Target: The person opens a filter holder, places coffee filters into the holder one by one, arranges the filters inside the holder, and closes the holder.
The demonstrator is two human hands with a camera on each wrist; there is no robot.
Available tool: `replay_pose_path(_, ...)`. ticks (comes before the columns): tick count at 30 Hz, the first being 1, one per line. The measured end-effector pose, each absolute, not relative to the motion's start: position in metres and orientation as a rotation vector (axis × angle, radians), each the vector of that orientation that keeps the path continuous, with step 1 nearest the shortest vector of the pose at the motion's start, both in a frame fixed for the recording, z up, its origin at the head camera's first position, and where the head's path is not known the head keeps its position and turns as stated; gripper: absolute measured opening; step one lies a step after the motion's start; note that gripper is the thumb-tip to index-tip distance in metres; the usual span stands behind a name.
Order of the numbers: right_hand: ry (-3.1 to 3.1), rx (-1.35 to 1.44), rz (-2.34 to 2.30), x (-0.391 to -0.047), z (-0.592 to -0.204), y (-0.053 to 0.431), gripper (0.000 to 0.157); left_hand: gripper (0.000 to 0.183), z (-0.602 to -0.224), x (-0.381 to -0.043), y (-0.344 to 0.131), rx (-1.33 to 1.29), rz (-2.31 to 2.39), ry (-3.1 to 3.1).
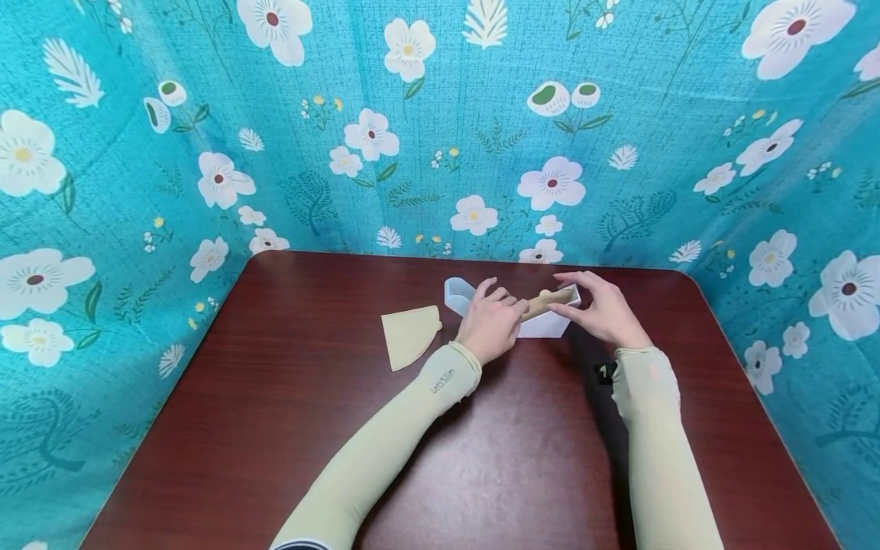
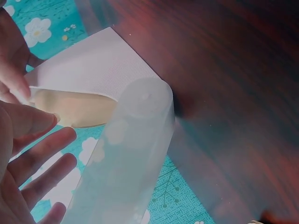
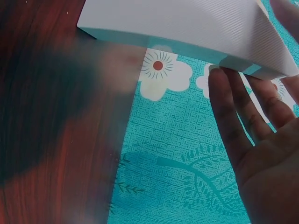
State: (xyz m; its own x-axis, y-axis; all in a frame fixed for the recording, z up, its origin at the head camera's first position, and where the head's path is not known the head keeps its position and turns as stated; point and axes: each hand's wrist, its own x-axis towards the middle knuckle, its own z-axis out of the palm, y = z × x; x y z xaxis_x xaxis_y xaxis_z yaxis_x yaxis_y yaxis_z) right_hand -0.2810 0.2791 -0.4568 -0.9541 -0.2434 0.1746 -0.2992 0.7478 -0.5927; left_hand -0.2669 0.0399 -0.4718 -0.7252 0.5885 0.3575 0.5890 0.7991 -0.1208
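Observation:
A white box (image 1: 541, 327) with a translucent lid (image 1: 457, 295) swung open at its left end stands toward the back of the table. Tan coffee filters (image 1: 536, 304) sit inside; in the left wrist view the coffee filter edge (image 2: 88, 109) shows in the opening. My left hand (image 1: 491, 325) is over the box's left part, thumb and index finger meeting at the coffee filter edge, the other fingers spread. My right hand (image 1: 605, 309) holds the box's right end, thumb on the near side and fingers (image 3: 222, 95) against the far side.
A single cone-shaped coffee filter (image 1: 411, 336) lies flat on the dark red wooden table (image 1: 289, 397), left of the box. A turquoise flowered cloth (image 1: 426, 176) hangs right behind the table and along both sides.

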Motion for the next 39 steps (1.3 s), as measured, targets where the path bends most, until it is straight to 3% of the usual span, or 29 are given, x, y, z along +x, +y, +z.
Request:
replay_pose_path(11,-2.787,0.444,1.012,-0.281,-0.463,0.278,0.048,0.015,-0.461,-0.262,0.026,-0.898,-0.08,-2.596)
replay_pose_path(25,-2.752,0.387,1.011,-0.282,-0.463,0.277,0.043,0.023,-0.439,-0.276,-0.039,-0.74,-0.379,-2.361)
replay_pose_path(32,-2.736,0.363,0.993,-0.283,-0.466,0.277,0.041,0.032,-0.446,-0.284,-0.082,-0.616,-0.464,-2.398)
replay_pose_path(39,-2.725,0.329,0.969,-0.285,-0.468,0.277,0.04,0.023,-0.466,-0.292,-0.123,-0.529,-0.507,-2.532)
